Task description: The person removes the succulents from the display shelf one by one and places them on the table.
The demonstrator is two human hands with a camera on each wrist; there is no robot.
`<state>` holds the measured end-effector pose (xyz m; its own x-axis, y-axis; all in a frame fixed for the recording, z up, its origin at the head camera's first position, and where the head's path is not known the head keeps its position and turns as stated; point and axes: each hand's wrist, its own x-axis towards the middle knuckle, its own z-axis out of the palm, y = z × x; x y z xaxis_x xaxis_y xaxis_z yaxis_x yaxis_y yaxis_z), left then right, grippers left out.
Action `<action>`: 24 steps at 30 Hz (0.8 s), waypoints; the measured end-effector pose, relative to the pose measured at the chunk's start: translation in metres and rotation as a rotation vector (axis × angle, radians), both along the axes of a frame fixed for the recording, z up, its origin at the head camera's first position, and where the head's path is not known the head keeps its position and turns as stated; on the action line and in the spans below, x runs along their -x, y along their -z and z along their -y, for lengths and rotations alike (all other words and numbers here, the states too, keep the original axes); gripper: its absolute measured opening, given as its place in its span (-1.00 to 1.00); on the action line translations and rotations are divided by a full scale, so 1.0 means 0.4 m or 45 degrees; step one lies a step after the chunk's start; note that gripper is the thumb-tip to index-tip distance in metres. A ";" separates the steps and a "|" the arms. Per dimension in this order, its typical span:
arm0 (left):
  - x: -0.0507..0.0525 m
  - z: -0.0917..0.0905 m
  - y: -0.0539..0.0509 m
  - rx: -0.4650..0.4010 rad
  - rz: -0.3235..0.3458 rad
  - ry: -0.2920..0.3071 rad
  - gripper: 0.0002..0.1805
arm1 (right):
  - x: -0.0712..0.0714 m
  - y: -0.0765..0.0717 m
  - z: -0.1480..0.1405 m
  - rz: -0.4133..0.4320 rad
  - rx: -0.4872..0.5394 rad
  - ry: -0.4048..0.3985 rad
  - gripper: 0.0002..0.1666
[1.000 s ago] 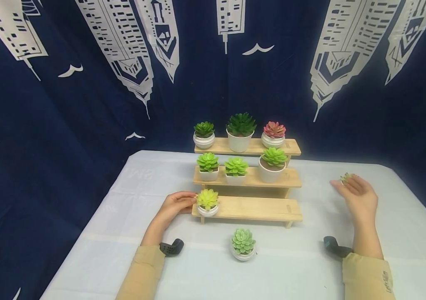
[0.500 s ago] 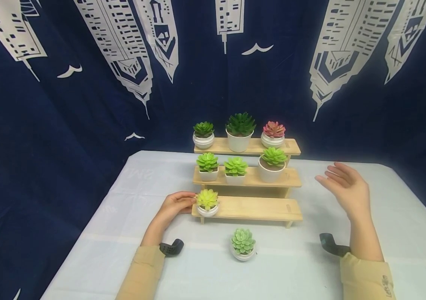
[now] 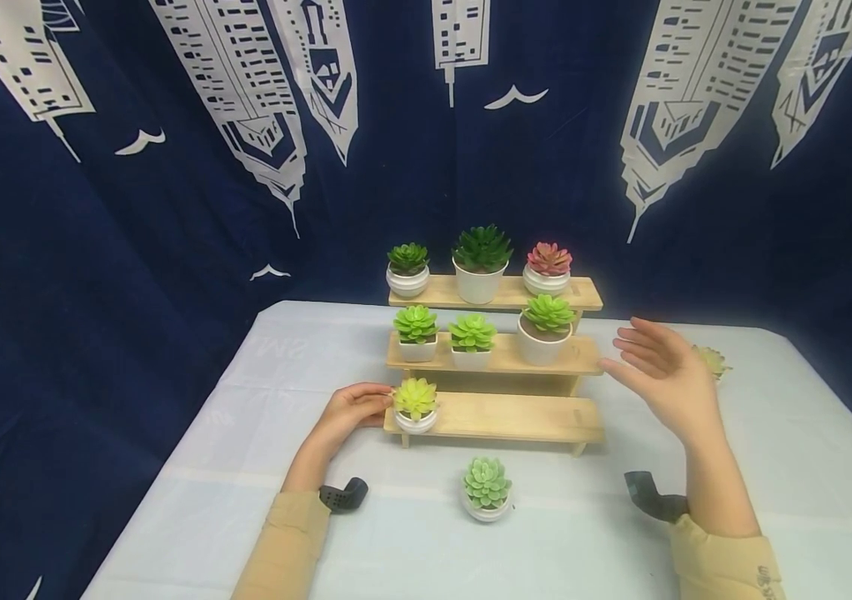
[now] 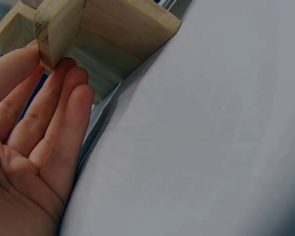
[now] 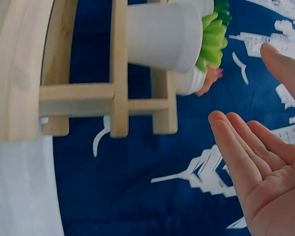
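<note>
Head view, clock centred on the wooden stand (image 3: 512, 417), 12 farthest from the wearer. Three-tier stand on the white table (image 3: 246, 500). Left hand (image 3: 354, 410) between 8 and 9 o'clock, gripping the left end of the lowest shelf, just beside the yellow succulent (image 3: 415, 404). Right hand (image 3: 669, 379) at 3 o'clock, near the middle shelf's end, fingers extended, thumb spread, palm unloaded. Yellow-green succulent (image 3: 713, 362) farther out at 3, partly hidden by that hand. Mint-green succulent (image 3: 486, 487) on the table at 6. Middle shelf, left to right: two bright-green plants (image 3: 416, 332), then a larger potted green plant (image 3: 544, 329). Top shelf: small dark plant (image 3: 408, 268), tall dark plant (image 3: 480, 265), pink-red plant (image 3: 548, 267).

Left wrist view: shelf end between 10 and 11 o'clock, pinched between left thumb and fingers; tabletop across the 3 o'clock side.

Right wrist view: stand toward 10; right palm near 4, fingers straight, thumb toward 2. Blue cloth (image 5: 123, 196) shows between fingertips and stand, the two apart in this view.
</note>
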<state>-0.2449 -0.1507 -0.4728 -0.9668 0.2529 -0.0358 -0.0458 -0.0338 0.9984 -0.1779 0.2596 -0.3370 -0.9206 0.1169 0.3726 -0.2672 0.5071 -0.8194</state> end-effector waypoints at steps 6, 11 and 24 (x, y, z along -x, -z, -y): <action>-0.003 -0.001 -0.001 -0.002 -0.013 -0.013 -0.59 | -0.011 -0.005 0.034 -0.052 -0.013 -0.084 -0.21; -0.004 0.001 -0.001 0.024 -0.021 -0.019 -0.59 | -0.013 0.003 0.058 -0.107 -0.006 -0.164 -0.26; -0.005 -0.001 -0.002 0.011 -0.009 -0.001 -0.60 | -0.016 0.027 0.131 -0.136 0.041 -0.306 -0.28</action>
<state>-0.2429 -0.1502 -0.4719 -0.9672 0.2521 -0.0311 -0.0387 -0.0252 0.9989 -0.1716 0.2071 -0.3479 -0.8791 -0.0871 0.4687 -0.4626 0.3926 -0.7949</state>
